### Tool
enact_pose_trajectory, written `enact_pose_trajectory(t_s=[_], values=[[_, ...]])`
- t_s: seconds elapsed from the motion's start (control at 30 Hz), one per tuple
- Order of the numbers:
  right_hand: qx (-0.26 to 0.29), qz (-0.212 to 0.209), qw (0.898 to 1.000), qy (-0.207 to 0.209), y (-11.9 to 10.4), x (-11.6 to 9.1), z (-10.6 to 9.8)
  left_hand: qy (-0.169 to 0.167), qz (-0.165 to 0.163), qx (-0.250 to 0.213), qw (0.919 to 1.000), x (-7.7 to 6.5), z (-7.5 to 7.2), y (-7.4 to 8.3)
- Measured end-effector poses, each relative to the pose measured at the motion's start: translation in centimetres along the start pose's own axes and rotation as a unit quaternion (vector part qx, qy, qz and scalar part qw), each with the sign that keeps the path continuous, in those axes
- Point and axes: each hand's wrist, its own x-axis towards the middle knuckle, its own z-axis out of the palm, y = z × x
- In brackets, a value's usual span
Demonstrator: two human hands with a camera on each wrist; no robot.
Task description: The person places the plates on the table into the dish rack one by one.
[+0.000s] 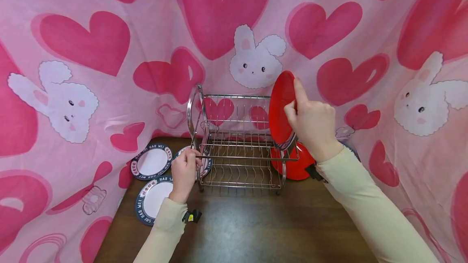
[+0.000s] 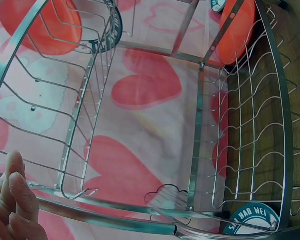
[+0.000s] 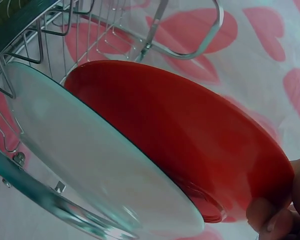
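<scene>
A two-tier metal dish rack [image 1: 241,157] stands on the brown table. My left hand [image 1: 185,169] grips its upper tier at the front left corner; in the left wrist view the fingertips [image 2: 22,195] show beside the rail. Between thumb and fingers, my right hand [image 1: 314,123] holds a red plate [image 1: 280,108] on edge at the upper tier's right end. The index finger lies along the plate's rim. Close beside the red plate, a pale plate [image 3: 105,155] leans on edge in the rack's wires in the right wrist view. Whether the red plate's lower edge rests on the wires, I cannot tell.
Blue-rimmed white plates [image 1: 151,161] lie flat left of the rack, one partly behind its left end. A second red plate [image 1: 297,163] lies low at the right end, partly hidden by the rack. Pink heart-patterned cloth [image 1: 157,31] hangs around the table.
</scene>
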Motion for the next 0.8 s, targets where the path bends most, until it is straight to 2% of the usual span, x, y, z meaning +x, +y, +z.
enact_pose_trajectory(t_s=[0.6,0.8], values=[[-0.056,0.021,0.993,-0.102,-1.2,-0.5,1.4,0.003,0.011,-0.006,0.9999,-0.1,0.1,-0.3],[-0.067,0.017,0.992,-0.11,-1.3,-0.5,2.0,0.006,0.01,-0.002,0.9999,0.1,0.1,-0.3]])
